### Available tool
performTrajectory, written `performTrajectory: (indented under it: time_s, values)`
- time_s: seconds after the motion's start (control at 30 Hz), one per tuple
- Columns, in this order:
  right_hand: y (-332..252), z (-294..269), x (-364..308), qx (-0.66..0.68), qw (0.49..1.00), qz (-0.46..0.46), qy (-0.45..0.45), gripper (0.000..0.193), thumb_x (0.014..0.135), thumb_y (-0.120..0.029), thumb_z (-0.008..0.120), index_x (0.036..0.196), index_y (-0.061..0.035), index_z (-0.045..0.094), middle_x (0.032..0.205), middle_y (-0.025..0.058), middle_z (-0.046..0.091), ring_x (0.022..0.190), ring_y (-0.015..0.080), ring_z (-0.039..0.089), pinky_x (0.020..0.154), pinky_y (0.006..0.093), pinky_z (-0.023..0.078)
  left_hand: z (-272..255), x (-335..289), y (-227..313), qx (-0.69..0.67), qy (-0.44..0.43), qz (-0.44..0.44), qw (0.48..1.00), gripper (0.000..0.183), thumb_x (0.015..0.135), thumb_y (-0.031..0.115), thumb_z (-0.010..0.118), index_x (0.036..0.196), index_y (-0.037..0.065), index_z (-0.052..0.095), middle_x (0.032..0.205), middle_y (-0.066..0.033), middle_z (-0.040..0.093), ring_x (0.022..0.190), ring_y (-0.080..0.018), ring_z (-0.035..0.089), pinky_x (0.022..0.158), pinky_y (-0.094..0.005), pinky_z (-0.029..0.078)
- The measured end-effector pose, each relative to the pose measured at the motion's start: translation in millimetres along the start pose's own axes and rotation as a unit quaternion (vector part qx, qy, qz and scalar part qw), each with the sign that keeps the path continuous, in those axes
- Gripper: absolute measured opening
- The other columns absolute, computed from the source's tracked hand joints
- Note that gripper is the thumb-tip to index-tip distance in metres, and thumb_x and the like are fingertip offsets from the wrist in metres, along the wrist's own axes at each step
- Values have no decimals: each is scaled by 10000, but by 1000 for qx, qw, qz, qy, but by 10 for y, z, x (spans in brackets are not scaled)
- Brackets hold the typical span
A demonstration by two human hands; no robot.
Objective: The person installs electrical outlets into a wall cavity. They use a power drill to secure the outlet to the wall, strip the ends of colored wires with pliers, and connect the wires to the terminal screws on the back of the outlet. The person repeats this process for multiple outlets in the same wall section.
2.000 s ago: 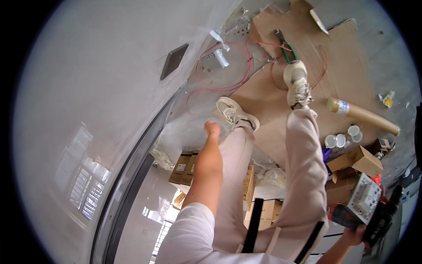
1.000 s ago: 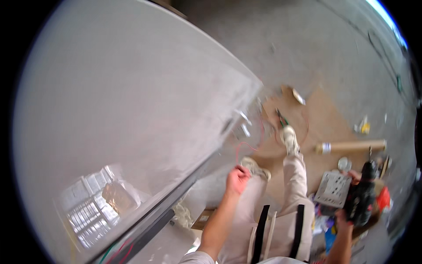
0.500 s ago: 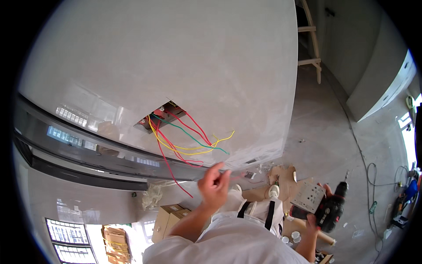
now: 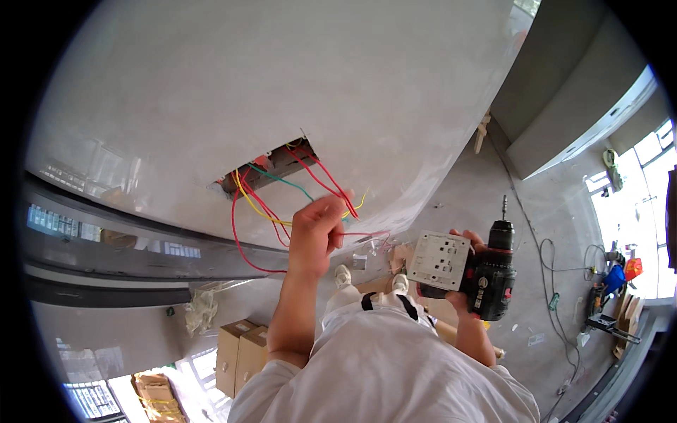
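Note:
From a rectangular wall box [image 4: 282, 168] cut into the pale glossy wall, several red, yellow and green wires hang out. My left hand [image 4: 316, 229] is closed round part of this bundle just below the box. A red wire [image 4: 243, 254] loops down beside my wrist, and the tips of some wires stick out past my fingers. My right hand [image 4: 462, 299] holds a black and red cordless drill [image 4: 491, 278], its bit pointing up. The same hand keeps a white square switch or socket plate [image 4: 438, 259], back side showing, against the drill.
A dark framed ledge [image 4: 141, 243] runs along the wall at left. Cardboard boxes [image 4: 240, 356] and a crumpled plastic bag [image 4: 203, 310] are on the lower left. Cables [image 4: 553, 303] and tools [image 4: 603, 321] lie on the floor at right, with scraps near my feet.
My left hand has moved up to the wires and closed on them. The drill and plate in my right hand have come up and left in view. The view has shifted.

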State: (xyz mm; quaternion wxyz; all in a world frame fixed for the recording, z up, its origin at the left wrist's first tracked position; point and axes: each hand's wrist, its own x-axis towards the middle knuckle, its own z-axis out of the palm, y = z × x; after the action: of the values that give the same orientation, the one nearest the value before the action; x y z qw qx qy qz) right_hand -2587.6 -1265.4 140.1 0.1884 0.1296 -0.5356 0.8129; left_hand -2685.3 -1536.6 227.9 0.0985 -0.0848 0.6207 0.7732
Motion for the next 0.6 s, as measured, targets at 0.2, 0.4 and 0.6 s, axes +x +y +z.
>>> performTrajectory:
  time_s: [0.2, 0.4, 0.6]
  values:
    - [-51, 32, 207, -2, 999, -21, -45, 983, 609, -159, 974, 1432, -193, 437, 1529, 139, 384, 1441, 404, 403, 1152, 586, 383, 173, 42, -155, -44, -161, -15, 986, 293, 995, 199, 658, 1211, 9, 711, 541, 60, 473, 415, -26, 311, 402, -229, 204]
    - [-157, 24, 246, -65, 995, -27, -75, 879, 687, -101, 928, 1416, -188, 444, 1515, 156, 396, 1448, 392, 401, 1134, 569, 408, 382, 79, -287, -37, -186, 7, 982, 335, 1002, 214, 636, 1177, -64, 700, 544, 71, 442, 425, -20, 274, 408, -232, 170]
    - [-346, 162, 338, -104, 993, 8, -53, 784, 750, -163, 900, 1389, -160, 446, 1511, 161, 398, 1455, 400, 390, 1133, 566, 413, 438, 63, -39, -60, -263, -44, 962, 333, 979, 152, 629, 1220, -75, 666, 566, 77, 451, 450, -1, 279, 428, -220, 175]
